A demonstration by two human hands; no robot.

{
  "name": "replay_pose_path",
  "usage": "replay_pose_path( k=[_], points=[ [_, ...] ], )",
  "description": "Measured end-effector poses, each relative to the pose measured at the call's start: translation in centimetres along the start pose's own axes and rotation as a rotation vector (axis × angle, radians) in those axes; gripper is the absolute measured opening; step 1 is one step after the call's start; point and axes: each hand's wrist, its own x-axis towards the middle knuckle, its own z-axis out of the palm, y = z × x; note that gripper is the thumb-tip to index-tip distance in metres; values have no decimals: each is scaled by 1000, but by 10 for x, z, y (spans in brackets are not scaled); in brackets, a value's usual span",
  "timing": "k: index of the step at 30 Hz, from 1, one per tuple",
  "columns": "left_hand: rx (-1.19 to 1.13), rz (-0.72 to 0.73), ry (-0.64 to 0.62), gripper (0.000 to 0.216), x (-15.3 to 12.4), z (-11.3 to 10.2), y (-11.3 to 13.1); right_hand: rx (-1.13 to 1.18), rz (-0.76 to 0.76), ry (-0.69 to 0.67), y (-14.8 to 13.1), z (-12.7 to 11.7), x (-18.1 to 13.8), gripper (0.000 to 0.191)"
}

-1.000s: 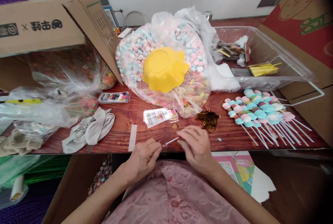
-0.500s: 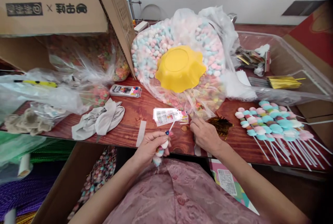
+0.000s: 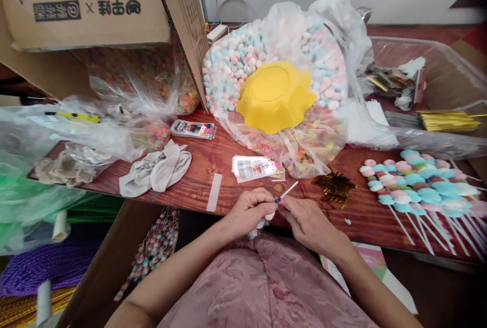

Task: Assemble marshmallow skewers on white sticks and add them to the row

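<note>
My left hand (image 3: 251, 211) is closed around a marshmallow skewer (image 3: 262, 224) in a clear wrapper, held low at the table's front edge. Its white stick points up and to the right. My right hand (image 3: 310, 219) meets it there, the fingertips pinched at the gathered neck of the wrapper, where a bit of blue and pink shows. Any small tie between those fingers is hidden. Just beyond the hands lie printed cards (image 3: 256, 168). To the right of them is a small heap of dark gold tinsel-like strips (image 3: 335, 187).
A yellow scalloped bowl (image 3: 274, 95) sits upside down on a large bag of marshmallows (image 3: 228, 64). Finished-looking marshmallow skewers (image 3: 422, 181) lie at the right. A cardboard box (image 3: 102, 8) stands back left, a clear bin (image 3: 429, 48) back right, and a grey cloth (image 3: 158, 170) front left.
My right hand has come from beside the gold strips to the skewer's wrapper neck. The skewer in my left hand now tilts further right. The view has shifted left.
</note>
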Motion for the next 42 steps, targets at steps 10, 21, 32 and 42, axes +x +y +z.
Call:
replay_pose_path(
  k=[10,21,32,42],
  points=[
    [-320,-142,159,33,3,11,-11,77,-7,229,8,-6,2,18],
    [-360,-62,275,28,0,18,-12,695,327,412,-20,20,5,10],
    [-301,-190,260,38,-3,12,-7,308,237,565,-3,-1,-18,13],
    [-2,7,134,22,-4,13,-5,410,24,488,-18,13,9,28]
  ],
)
